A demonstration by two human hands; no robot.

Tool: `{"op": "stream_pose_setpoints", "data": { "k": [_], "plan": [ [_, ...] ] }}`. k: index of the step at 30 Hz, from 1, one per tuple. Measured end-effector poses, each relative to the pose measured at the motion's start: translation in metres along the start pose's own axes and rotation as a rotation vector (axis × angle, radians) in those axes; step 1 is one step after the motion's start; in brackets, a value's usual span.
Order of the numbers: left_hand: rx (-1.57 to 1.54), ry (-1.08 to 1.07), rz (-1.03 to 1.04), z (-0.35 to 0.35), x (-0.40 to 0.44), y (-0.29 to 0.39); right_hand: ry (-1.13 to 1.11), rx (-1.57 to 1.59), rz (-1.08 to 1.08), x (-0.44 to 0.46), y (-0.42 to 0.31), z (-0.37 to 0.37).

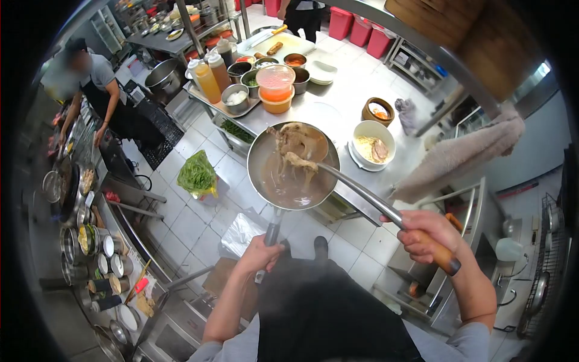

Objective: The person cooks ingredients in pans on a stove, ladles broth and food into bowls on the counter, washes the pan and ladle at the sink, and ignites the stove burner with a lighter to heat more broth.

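My left hand is closed round the handle of a metal pan, which holds brownish liquid and pieces of food. With my right hand I grip the wooden handle of a long metal ladle. Its head is over the pan, among the brown food pieces. The pan is in front of the steel counter's near edge. To its right, a white bowl on the counter contains noodles and a slice of meat. A small brown bowl is just behind that one.
Sauce bottles, metal containers and stacked orange tubs stand on the counter. A bag of greens is low at the left. One person works at the stove far left; another stands behind the counter.
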State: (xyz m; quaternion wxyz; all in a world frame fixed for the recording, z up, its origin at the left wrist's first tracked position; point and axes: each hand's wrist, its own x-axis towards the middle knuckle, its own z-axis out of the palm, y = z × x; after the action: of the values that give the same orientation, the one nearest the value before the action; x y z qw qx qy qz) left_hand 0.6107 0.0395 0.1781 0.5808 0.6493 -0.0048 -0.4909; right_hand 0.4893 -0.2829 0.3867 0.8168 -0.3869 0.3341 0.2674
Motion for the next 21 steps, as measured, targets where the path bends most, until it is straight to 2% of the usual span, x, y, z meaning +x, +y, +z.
{"op": "stream_pose_setpoints", "data": {
  "k": [4,12,21],
  "plan": [
    [-0.033,0.018,-0.002,0.01,-0.01,0.014,-0.066,0.071,-0.008,-0.006,-0.021,-0.004],
    [-0.006,0.11,0.031,0.014,0.004,0.023,-0.037,0.018,-0.076,-0.013,-0.068,-0.006],
    [-0.031,0.242,-0.036,0.009,0.011,0.045,-0.039,0.008,-0.184,-0.006,-0.11,-0.011]
  ]
}}
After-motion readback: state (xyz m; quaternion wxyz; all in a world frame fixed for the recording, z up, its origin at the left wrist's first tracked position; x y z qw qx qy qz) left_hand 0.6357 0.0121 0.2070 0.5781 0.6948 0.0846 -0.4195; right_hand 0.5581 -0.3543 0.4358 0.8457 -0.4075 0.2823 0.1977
